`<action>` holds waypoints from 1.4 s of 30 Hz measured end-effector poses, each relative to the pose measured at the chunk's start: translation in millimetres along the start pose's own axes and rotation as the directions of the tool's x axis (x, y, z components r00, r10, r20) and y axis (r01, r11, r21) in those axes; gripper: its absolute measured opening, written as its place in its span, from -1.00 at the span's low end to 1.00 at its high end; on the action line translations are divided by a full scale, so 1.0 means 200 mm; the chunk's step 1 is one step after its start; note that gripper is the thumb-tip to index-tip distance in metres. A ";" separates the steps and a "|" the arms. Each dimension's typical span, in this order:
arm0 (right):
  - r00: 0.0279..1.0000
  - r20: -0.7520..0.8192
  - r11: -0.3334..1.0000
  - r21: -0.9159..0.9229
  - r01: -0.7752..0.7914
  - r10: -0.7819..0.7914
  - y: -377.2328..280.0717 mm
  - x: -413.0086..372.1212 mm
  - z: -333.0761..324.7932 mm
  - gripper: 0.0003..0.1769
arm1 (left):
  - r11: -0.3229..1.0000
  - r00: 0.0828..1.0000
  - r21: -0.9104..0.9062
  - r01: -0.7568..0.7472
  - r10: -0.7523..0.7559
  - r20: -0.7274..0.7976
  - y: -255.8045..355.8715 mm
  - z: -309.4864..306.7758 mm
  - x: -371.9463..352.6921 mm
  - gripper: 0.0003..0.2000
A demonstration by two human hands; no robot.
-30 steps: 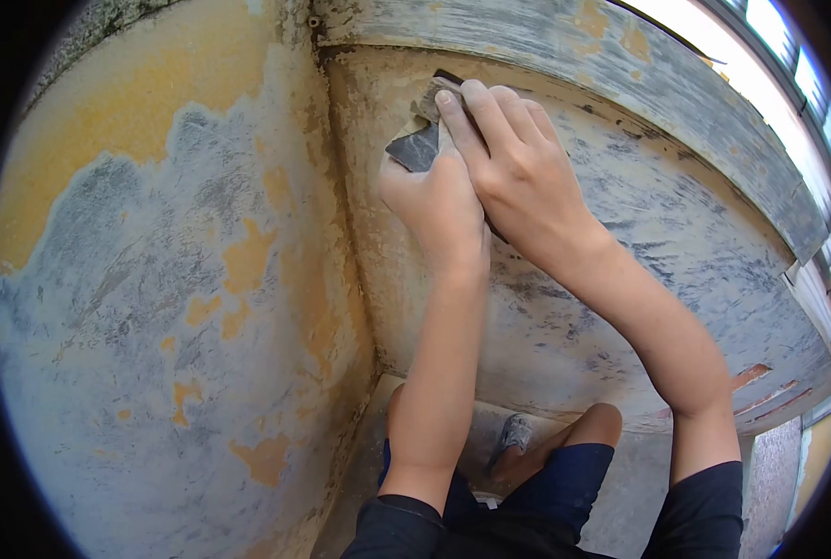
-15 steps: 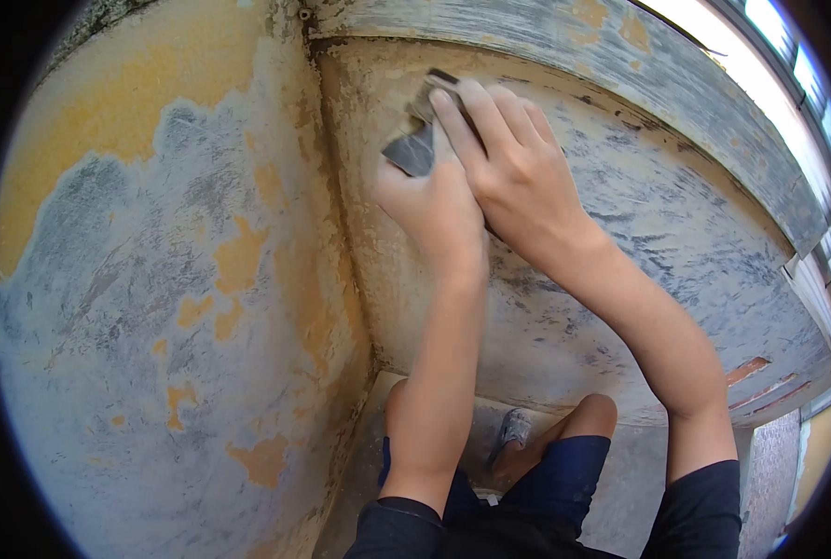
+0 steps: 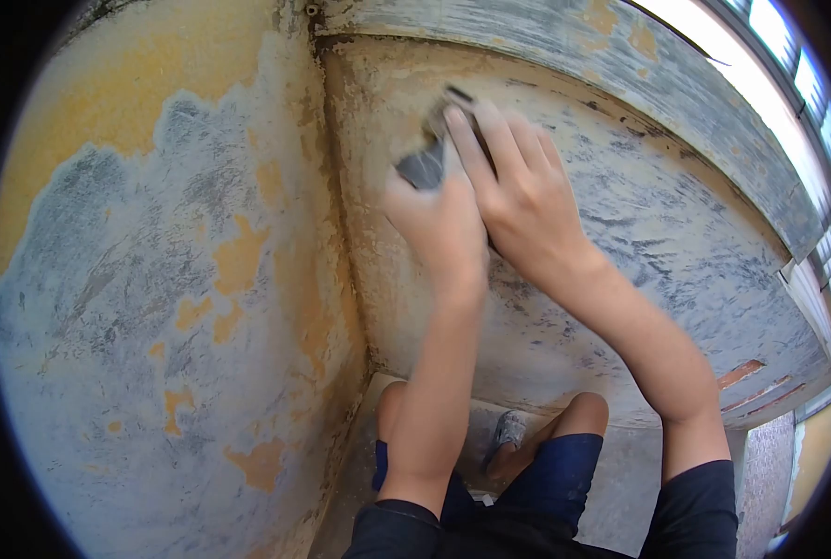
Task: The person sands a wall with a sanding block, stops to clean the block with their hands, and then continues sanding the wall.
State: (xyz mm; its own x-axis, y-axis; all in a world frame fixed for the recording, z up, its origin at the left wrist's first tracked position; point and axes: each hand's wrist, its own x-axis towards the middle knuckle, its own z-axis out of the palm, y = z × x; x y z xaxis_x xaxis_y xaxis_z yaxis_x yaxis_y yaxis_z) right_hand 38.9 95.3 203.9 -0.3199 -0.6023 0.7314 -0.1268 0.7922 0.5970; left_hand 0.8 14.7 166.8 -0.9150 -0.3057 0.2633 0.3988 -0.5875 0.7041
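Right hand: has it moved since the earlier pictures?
Yes: the right hand has moved downward in the view, farther from the scraped upper wall band.

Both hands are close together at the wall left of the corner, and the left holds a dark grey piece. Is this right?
The side is wrong: the head view shows the left hand and right hand close together at the wall right of the corner, the left holding a dark grey piece.
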 end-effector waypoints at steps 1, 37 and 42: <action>1.000 0.021 1.000 0.003 -0.008 0.008 -0.01 -0.09 -0.02 -0.39 | 1.000 1.000 -0.006 -0.001 0.001 0.000 -0.06 -0.01 -0.06 -0.91; 0.321 0.683 -0.432 0.688 -0.583 0.656 -0.81 -1.18 -0.09 -0.49 | 0.471 0.721 -0.547 0.692 -0.430 0.543 -0.86 -1.01 -0.31 -0.85; 0.239 0.847 -0.735 0.531 -0.421 0.475 -0.82 -1.25 -0.01 -0.51 | 0.687 0.747 -0.310 0.656 -0.533 0.398 -0.79 -1.08 -0.26 -0.77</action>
State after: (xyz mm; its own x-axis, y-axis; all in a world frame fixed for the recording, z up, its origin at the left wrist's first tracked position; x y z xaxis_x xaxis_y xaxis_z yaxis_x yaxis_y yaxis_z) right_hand 142.4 116.1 -75.8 -0.9317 0.3160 0.1792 -0.2711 -0.2764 -0.9220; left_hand -2.4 -39.0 -101.1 -0.9199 0.3832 0.0834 -0.3077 -0.8372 0.4522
